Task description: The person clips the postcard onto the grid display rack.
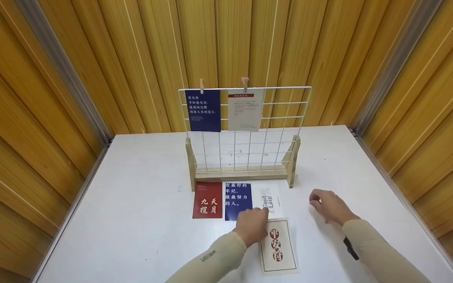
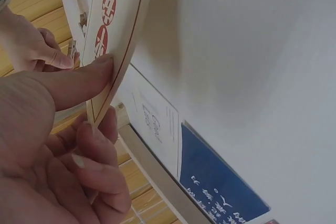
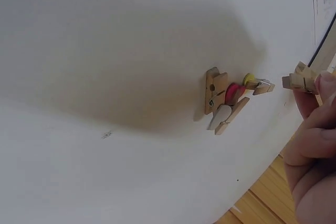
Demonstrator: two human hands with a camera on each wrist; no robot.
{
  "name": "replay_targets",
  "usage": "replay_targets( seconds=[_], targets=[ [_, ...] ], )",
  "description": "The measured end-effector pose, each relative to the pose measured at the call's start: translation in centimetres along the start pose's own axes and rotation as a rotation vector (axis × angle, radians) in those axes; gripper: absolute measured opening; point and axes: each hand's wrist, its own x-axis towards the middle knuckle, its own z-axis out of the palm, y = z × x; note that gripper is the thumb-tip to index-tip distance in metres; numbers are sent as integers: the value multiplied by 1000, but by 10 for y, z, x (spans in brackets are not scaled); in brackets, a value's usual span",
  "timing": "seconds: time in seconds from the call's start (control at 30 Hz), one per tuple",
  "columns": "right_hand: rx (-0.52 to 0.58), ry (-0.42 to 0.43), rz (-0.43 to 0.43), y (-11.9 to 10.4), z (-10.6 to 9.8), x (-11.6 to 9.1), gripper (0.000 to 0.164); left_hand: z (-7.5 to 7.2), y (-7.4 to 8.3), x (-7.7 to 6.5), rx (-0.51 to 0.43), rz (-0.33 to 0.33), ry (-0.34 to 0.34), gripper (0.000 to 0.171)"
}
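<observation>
Cream card [image 1: 285, 251] with red circles, pinched in the left hand [image 1: 252, 225] over the table [image 1: 148, 188], away from the back edge. Toward the right edge, wooden clip [image 3: 301, 80] pinched in the right hand [image 1: 332, 206]. Farther back, red, blue and white cards [image 1: 207, 196] just before wire rack [image 1: 246, 173].

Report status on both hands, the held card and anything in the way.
Left hand pinching cream card. Right hand pinching wooden clothespin. Possibly in the way: three cards lying before the wire rack.
</observation>
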Motion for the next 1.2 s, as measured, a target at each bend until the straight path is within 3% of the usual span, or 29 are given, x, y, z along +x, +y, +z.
replay_targets(
  seconds=[0.2,0.57,1.03,1.2],
  targets=[
    [39,7,26,-3,-6,2,27,-18,-6,5,-45,28,-16,18],
    [77,-32,67,2,-7,-4,13,-42,-7,15,-176,75,-94,18],
    [116,26,33,3,-11,-3,26,-64,-12,27,-156,147,-146,14],
    [146,44,38,3,-9,-4,20,-68,-11,30,-151,195,-195,14]
  ],
)
